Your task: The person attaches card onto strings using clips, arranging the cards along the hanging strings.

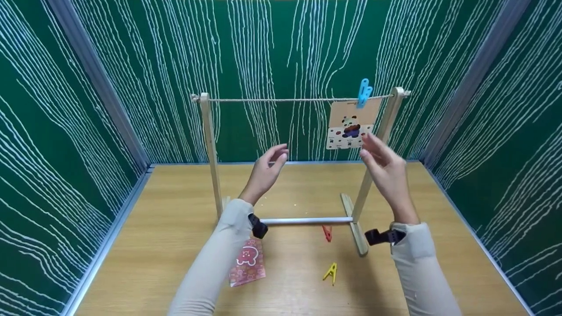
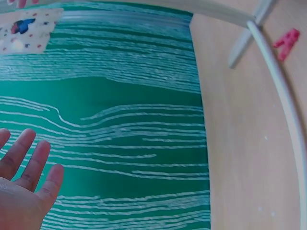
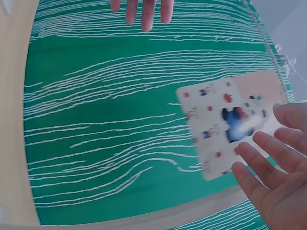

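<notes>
A card with a panda picture [image 1: 341, 112] hangs from the rope [image 1: 272, 100] near its right end, clipped by a blue clothespin [image 1: 363, 94]. My right hand [image 1: 390, 173] is raised by the card's lower right corner, fingers loosely extended and holding nothing. In the right wrist view its spread fingers [image 3: 254, 184] overlap the card's edge. Left of the card, below the rope, my left hand [image 1: 267, 171] hovers in the air, its fingers relaxed and nothing in them. The left wrist view shows those fingers apart, with the card [image 2: 36, 33] at the upper left.
A wooden frame [image 1: 210, 149] with a metal crossbar [image 1: 303, 220] holds the rope above the wooden table [image 1: 171, 245]. A red clothespin [image 1: 327, 233], a yellow clothespin [image 1: 330, 273] and a pink patterned packet [image 1: 249, 274] lie in front. Green, white-lined walls [image 1: 298, 39] enclose the table's back and sides.
</notes>
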`<state>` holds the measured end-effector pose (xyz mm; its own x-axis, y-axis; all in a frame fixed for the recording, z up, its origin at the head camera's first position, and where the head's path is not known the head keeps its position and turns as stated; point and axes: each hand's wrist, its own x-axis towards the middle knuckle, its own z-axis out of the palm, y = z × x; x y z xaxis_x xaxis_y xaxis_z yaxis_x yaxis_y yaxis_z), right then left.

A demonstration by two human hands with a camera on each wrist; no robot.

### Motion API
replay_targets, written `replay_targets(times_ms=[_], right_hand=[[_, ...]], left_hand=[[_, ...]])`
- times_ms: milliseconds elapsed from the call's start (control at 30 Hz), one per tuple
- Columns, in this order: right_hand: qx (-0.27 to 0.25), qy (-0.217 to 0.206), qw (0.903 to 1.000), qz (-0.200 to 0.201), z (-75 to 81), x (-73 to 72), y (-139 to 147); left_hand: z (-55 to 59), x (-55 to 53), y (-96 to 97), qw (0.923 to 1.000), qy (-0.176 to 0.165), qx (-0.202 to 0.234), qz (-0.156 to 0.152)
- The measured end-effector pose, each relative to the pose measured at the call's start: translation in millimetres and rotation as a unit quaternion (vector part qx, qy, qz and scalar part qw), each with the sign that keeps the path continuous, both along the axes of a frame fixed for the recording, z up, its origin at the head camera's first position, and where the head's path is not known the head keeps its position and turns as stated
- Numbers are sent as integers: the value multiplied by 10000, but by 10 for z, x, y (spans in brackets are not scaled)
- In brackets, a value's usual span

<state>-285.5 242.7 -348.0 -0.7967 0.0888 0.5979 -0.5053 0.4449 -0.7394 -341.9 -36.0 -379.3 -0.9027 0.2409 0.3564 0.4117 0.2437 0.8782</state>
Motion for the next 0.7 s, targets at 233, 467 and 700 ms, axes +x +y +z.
replay_targets(times_ms=[233,467,700], right_hand=[[-171,-654,9977,31,-332,10,10],[-277,-1290,9912,74,-608,18,-3],[-81,-1806,9835,-90,-913,-16,-8]], left_hand=[[-221,-39,-169,9997,-110,-139,159],[-461,-6,-378,9981,-424,-305,328],[-702,46,-541,9958,-597,-458,523]])
